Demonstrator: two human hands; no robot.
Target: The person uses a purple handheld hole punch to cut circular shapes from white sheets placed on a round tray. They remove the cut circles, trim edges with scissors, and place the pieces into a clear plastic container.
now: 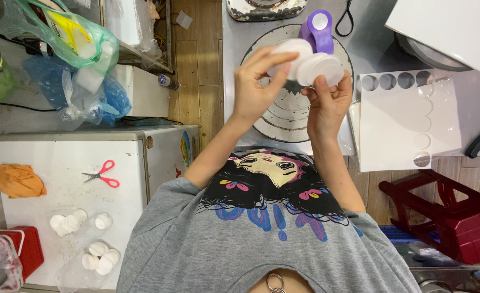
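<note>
Presently left hand (253,89) pinches one white paper disc (293,54) by its rim; right hand (327,100) grips a small stack of discs (322,69), both raised above the round turntable (283,116); discs judged light, thin, easily creased; hold by edges.

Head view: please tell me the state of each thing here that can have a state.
left hand: pinching one white disc
right hand: holding a stack of white discs
white sheet: punched with round holes
scissors: lying open
red stool: tipped on its side
</note>
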